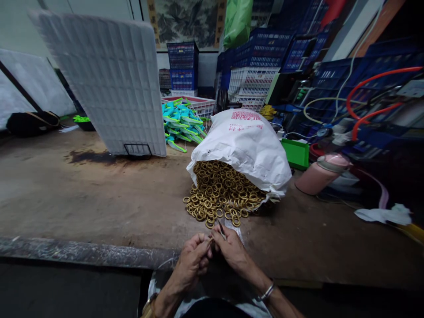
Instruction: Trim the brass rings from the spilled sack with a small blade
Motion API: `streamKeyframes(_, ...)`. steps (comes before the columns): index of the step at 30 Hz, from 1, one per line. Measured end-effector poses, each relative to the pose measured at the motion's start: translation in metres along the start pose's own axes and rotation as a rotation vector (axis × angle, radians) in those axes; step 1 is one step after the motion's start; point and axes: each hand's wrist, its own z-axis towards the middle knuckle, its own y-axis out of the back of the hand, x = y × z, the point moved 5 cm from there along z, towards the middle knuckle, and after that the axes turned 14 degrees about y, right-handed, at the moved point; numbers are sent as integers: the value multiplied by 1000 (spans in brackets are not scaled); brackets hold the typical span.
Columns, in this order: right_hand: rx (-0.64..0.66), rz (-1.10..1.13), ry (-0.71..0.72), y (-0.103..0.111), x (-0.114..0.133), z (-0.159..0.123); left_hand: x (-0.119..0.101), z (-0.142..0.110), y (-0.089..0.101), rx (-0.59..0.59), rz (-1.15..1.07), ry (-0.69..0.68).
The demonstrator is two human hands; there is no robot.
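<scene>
My left hand [194,258] and my right hand [230,248] meet close together at the near edge of the worktable [82,194], fingers curled. A thin dark pointed tool [221,229] sticks up from my right hand's pinch. My left fingers are pinched on something small that I cannot make out. Just beyond the hands lies a heap of brass-coloured rings [220,192], spilling from a white sack [245,145] that lies on its side.
A white gridded tray [109,79] leans upright at the back left. Teal and green plastic parts [182,123] lie behind the sack. A green box [296,153], a pink jug [323,173], hoses and stacked blue crates [183,66] fill the right and rear.
</scene>
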Motion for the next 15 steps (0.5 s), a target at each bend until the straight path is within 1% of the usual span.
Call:
streamKeyframes(2,-24,-75,27,2,0,-1,0,0,1,-17,-20,-7)
streamKeyframes(4,-20,-226,78,3,1,-3,1,0,4,-44,-33,-19)
streamKeyframes(7,91,-491,154,-2,-2,-10,0,1,6,-78,-30,-38)
streamKeyframes(9,172,-620,173,-6,-6,-15,0,2,7,-97,-28,-45)
streamKeyframes(12,244,-728,163,-11,-8,-17,1,2,8,-129,-12,-50)
streamKeyframes(15,270,-789,134,-12,-6,-16,1,0,8,-148,14,-52)
